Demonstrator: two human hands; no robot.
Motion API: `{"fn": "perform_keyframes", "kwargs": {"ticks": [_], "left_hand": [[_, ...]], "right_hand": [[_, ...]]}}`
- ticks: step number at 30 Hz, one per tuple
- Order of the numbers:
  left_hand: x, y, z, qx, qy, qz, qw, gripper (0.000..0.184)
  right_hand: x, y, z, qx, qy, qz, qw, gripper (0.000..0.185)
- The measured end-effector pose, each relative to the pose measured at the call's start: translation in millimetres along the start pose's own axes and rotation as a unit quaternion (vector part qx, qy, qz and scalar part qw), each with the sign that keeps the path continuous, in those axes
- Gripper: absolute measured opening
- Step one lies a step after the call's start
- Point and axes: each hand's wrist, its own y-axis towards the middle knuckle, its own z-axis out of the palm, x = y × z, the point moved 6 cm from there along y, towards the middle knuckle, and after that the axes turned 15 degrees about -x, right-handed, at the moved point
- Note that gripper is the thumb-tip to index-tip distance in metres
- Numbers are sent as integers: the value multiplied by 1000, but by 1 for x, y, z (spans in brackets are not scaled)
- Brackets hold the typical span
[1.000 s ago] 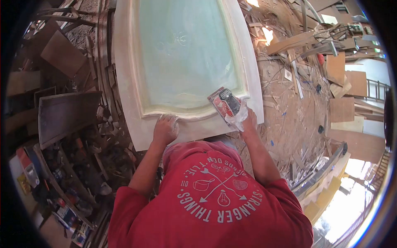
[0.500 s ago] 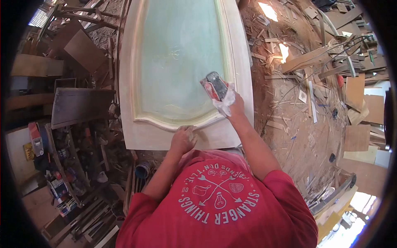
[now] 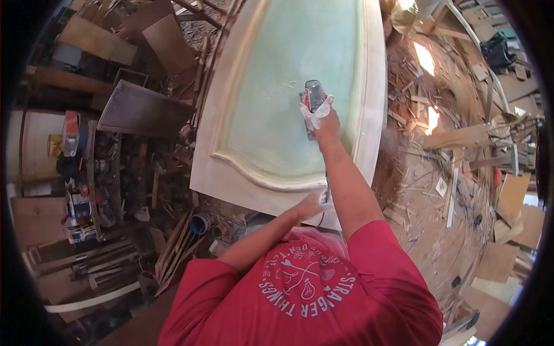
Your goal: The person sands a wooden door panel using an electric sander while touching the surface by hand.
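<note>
My right hand [image 3: 329, 122] is closed around a red and dark grey power sander [image 3: 315, 97], with a crumpled white wrapping [image 3: 316, 115] between palm and tool. The sander rests on the pale green recessed field of a large door panel [image 3: 271, 121], right of its middle. A dark cord runs from the sander toward me past the panel's near edge. Beside that cord, over the white lower border, is my left hand [image 3: 311, 206]. Its fingers are smeared by motion, so whether they grip the cord is unclear. Raised curved moulding [image 3: 271, 181] frames the green field.
Wood scraps [image 3: 424, 104] and dust cover the floor at right. A dark board [image 3: 141, 109] and a cluttered shelf [image 3: 86, 202] stand at left. A blue bucket [image 3: 200, 223] sits near the panel's lower left corner, beside loose wood strips [image 3: 173, 248].
The view has turned, shifting the panel rightward and tilting it. The sander is farther up the panel and more upright. My left hand has left the moulding's edge and moved right, toward the cord.
</note>
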Motion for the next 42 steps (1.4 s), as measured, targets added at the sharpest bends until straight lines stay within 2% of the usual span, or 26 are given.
{"fn": "perform_keyframes", "kwargs": {"ticks": [3,5,6,8,9,10,11,13,15,18,21,22,28,31,32,35,38,41,42], "left_hand": [[-45,-37,-48,158,182,-149,959,51],[-14,-84,-108,67,210,-89,971,42],[-30,-114,-141,-28,214,-50,975,42],[22,-181,-220,-164,333,36,928,41],[31,-216,-253,-166,386,-73,905,37],[22,-247,-277,-193,403,-67,892,35],[19,-276,-300,-218,420,-60,879,33],[67,-337,-347,-199,494,-174,828,34],[82,-371,-367,-116,546,-252,791,43],[223,-440,-384,-80,529,-279,798,41],[186,-447,-322,96,454,-339,819,46],[179,-446,-302,116,433,-350,822,45],[203,-523,-203,38,343,-408,845,45],[196,-540,-145,-11,311,-445,839,46],[193,-542,-124,-25,302,-457,836,46],[186,-545,-56,-59,271,-479,833,46],[181,-550,16,-74,235,-490,836,47],[174,-554,81,-86,195,-490,845,48],[172,-553,100,-88,181,-488,849,48]], "right_hand": [[-7,21,11,-25,-2,-42,999,96],[-18,40,13,-57,9,-66,996,92],[-27,51,13,-78,21,-72,994,89],[-33,63,3,-90,48,-75,992,83],[-34,63,-8,-82,62,-75,992,80],[-34,60,-16,-76,74,-75,992,77],[-34,56,-19,-70,58,-70,993,83],[-38,42,-21,-58,23,-58,996,94],[-45,17,-15,-48,29,-50,997,92],[-39,-21,3,-41,2,-75,996,87],[-12,-53,-4,-5,25,-78,997,88],[-15,-52,-1,-13,44,-102,994,91],[-22,-23,3,-50,48,-91,993,87],[-21,-34,-15,32,142,-53,988,89],[-35,-30,-4,38,157,-100,982,89],[-49,-33,2,56,58,-172,982,89],[-52,-30,-9,91,29,-188,977,83],[-57,-4,-13,48,76,-227,970,84],[-62,7,-12,91,98,-187,973,84]]}}
